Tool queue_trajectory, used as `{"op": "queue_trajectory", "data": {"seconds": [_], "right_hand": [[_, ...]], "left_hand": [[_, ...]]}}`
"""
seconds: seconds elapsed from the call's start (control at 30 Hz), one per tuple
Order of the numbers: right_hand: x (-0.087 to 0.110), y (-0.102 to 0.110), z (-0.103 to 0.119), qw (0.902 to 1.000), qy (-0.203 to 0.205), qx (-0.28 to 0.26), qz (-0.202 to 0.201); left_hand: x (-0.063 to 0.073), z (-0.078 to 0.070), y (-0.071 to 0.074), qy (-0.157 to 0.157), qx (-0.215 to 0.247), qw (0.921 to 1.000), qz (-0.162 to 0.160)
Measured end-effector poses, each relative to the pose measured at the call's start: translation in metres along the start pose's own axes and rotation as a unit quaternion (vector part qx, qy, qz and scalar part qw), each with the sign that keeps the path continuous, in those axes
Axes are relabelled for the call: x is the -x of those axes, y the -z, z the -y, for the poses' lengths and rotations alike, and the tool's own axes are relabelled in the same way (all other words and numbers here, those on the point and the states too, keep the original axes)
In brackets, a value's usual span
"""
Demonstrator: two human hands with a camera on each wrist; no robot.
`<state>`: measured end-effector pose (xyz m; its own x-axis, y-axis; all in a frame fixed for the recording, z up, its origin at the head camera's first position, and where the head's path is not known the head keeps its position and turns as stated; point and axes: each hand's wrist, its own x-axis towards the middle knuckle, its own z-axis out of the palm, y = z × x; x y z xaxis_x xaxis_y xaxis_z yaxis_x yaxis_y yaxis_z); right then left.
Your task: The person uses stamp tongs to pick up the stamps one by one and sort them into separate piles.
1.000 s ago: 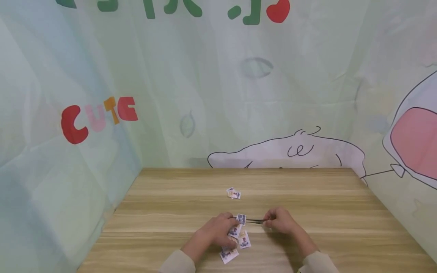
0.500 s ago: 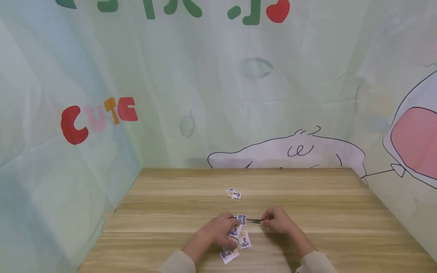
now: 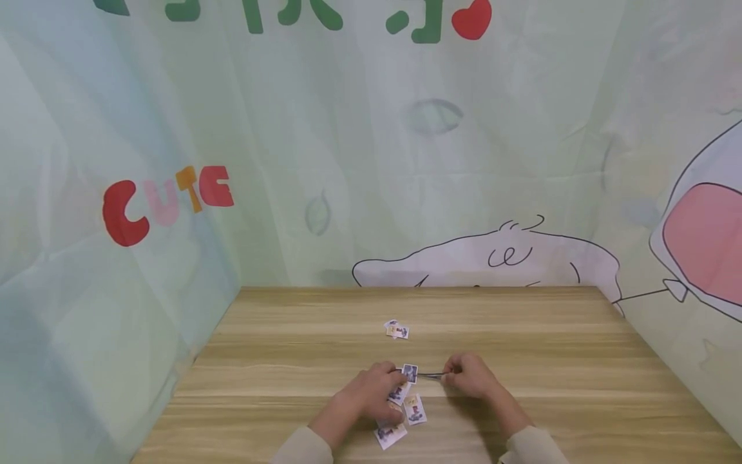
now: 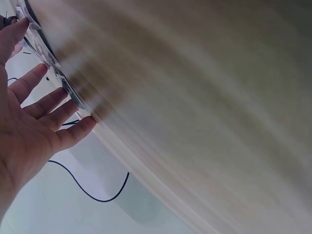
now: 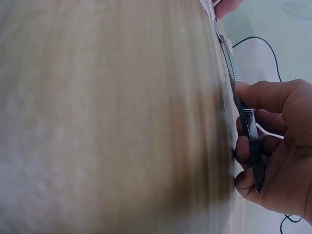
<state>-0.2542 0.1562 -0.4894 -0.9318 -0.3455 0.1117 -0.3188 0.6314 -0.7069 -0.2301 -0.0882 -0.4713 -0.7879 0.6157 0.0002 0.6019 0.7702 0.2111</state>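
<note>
In the head view, my right hand (image 3: 472, 375) pinches dark metal tweezers (image 3: 431, 375) between thumb and fingers, pointing left. The tips reach a small white-bordered picture card (image 3: 410, 374), which overlaps them. In the right wrist view, the tweezers (image 5: 255, 156) lie along the curled fingers, low over the table. My left hand (image 3: 371, 394) reaches over a loose group of these cards, its fingers spread and fairly straight. Its fingertips touch cards in the left wrist view. Two cards, one beside the thumb (image 3: 415, 409) and one below it (image 3: 390, 435), lie partly overlapped or near the others.
Farther back on the wood-grain table (image 3: 301, 348) lies a small overlapping stack of similar cards (image 3: 398, 331). A printed cloth backdrop (image 3: 290, 142) rises behind the table and along both sides. A thin black cable (image 4: 92, 196) shows in the left wrist view.
My right hand has shifted slightly left with the tweezers, and the tweezers' two arms have come closer together. The left hand and the cards have stayed nearly in place.
</note>
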Motion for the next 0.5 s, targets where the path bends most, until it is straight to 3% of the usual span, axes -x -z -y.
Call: {"op": "queue_trajectory", "data": {"seconds": [0.5], "right_hand": [[0.0008, 0.0044, 0.0018, 0.9999, -0.005, 0.003, -0.014]], "left_hand": [[0.0019, 0.0021, 0.0002, 0.004, 0.012, 0.9999, 0.001]]}}
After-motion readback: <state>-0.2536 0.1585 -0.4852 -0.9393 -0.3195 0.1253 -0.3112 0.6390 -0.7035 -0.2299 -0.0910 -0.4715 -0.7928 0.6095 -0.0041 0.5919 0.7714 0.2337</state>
